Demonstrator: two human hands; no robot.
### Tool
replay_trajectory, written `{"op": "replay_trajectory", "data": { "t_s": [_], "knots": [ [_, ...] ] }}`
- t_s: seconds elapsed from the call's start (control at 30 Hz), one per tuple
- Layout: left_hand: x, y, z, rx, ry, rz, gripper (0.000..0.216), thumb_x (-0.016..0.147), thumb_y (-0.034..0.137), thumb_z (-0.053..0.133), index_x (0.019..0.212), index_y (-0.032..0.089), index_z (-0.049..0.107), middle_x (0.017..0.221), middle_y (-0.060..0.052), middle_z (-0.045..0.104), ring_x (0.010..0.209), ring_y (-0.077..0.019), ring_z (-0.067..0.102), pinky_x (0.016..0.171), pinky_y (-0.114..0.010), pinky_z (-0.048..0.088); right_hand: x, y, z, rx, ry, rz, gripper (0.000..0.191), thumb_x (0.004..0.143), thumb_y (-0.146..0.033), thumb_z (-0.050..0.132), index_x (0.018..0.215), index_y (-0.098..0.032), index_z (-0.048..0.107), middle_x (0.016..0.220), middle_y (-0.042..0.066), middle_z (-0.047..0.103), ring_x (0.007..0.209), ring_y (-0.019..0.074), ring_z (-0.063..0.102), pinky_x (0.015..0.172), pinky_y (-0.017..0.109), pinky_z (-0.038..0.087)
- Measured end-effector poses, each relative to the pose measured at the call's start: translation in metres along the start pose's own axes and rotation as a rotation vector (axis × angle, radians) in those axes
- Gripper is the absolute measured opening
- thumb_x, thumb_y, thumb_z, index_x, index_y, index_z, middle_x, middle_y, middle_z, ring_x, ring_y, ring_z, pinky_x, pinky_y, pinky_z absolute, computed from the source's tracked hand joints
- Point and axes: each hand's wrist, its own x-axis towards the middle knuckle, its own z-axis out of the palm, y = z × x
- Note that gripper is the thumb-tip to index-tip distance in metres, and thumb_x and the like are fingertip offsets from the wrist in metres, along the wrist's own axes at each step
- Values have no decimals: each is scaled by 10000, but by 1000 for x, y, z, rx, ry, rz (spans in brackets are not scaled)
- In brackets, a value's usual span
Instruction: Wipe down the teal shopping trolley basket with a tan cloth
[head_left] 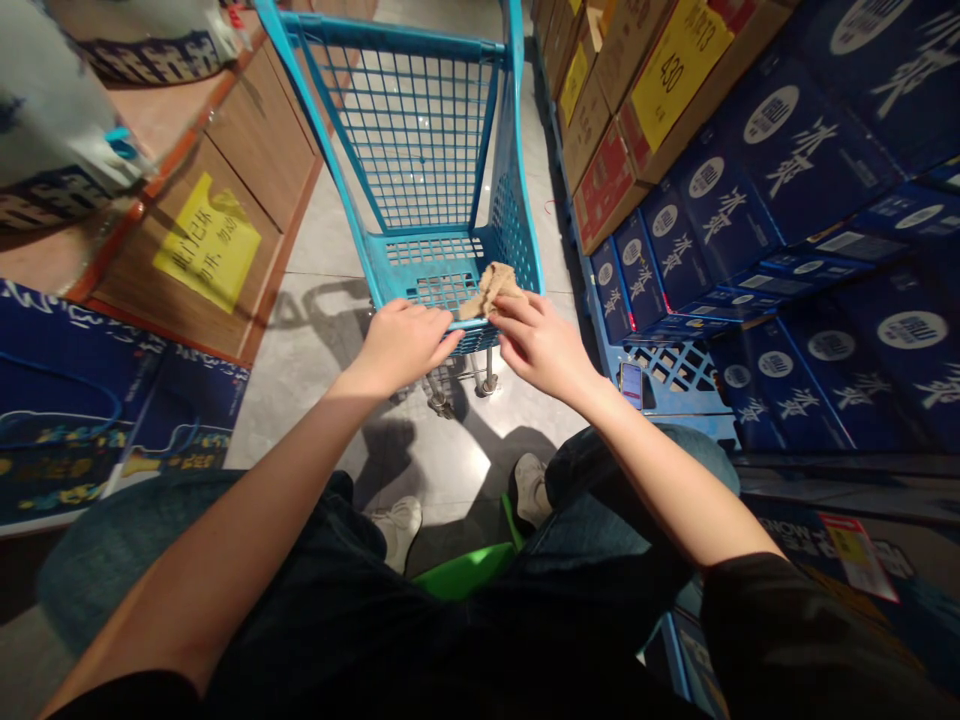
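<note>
- One blue shopping cart (519,215), serving as the landmark, stands on the floor, its near rim under both hands; two of its wheels show.
- One left hand (405,345), curled over the left part of the cart's near rim and gripping it, fingers together and thumb stretched apart.
- One right hand (544,345), at the right part of the cart's near rim, pinching one cloth between fingers and thumb.
- One tan, crumpled cloth (496,283), lying over the cart's near rim, partly inside the basket.
- One phone (631,385), right of the cart and nearer the person, on a blue pallet (656,395).
- Three yellow signs on cartons right of the cart; the largest sign (679,70) reads 430.
- One yellow sign (206,240) left of the cart, on a wooden cabinet (259,120).
- Two pale bags, left of the cart, on the cabinet top.
- Two white shoes, on the near side of the cart, with one green object (469,570) just beside them.
</note>
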Motion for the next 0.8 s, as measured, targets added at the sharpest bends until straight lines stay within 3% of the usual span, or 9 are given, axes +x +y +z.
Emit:
{"op": "replay_trajectory", "data": {
  "t_s": [0.13,0.2,0.3,0.4,0.47,0.57,0.63,0.7,0.8],
  "knots": [
    [1,2,0,-26,-3,-11,386,1110,406,481,959,166,743,860,-147,802,869,-341,782,796,-431,485,1,10,-8,-60,41,141,367,1070,-237,507,1256,-162,814,1420,132,757,1281,353,653,1076,532,632],
    [2,2,0,-31,-5,-15,376,1108,394,488,962,161,744,861,-153,802,876,-343,786,803,-436,489,-1,7,-3,-49,41,97,405,1054,-257,537,1369,-143,764,1473,147,723,1382,385,597,1165,582,581],
    [1,2,-1,-23,-6,-10,379,1113,384,470,962,164,739,864,-153,802,882,-341,787,806,-440,498,-4,-3,10,-16,0,-37,590,1019,-292,586,1571,-82,604,1635,174,595,1588,441,402,1326,667,406],
    [0,1,-1,-7,-7,1,395,1119,388,450,957,168,734,860,-151,799,879,-336,784,803,-441,501,-3,-8,13,3,-32,-120,652,1008,-275,589,1620,-55,544,1706,168,525,1634,440,339,1368,661,340],
    [0,1,-1,-7,-5,3,410,1124,399,438,960,171,737,861,-152,798,874,-330,780,797,-439,496,-1,-5,8,8,-26,-91,576,1022,-238,553,1577,-91,607,1657,147,591,1575,397,438,1327,614,428],
    [0,0,-1,-33,-2,-5,401,1120,408,451,964,179,741,868,-147,800,869,-326,776,796,-434,487,2,5,-6,-31,5,78,431,1063,-232,497,1400,-163,757,1513,127,720,1332,368,635,1106,575,611],
    [1,1,-1,-54,-2,-13,378,1110,404,476,956,181,739,871,-143,802,870,-327,777,800,-430,483,2,9,-11,-67,25,169,399,1076,-247,490,1314,-170,800,1463,122,753,1200,371,684,994,571,648],
    [1,1,-1,-57,-5,-17,369,1106,399,486,952,177,738,871,-143,803,875,-333,780,802,-430,482,2,9,-9,-70,30,159,408,1065,-242,509,1357,-155,781,1477,119,743,1243,381,671,1041,578,634],
    [1,2,-1,-49,-5,-20,375,1108,384,477,955,165,739,872,-156,801,890,-350,785,803,-441,487,-1,2,2,-25,5,3,515,1035,-242,558,1526,-132,669,1599,127,651,1519,412,503,1268,624,486]
  ]
}}
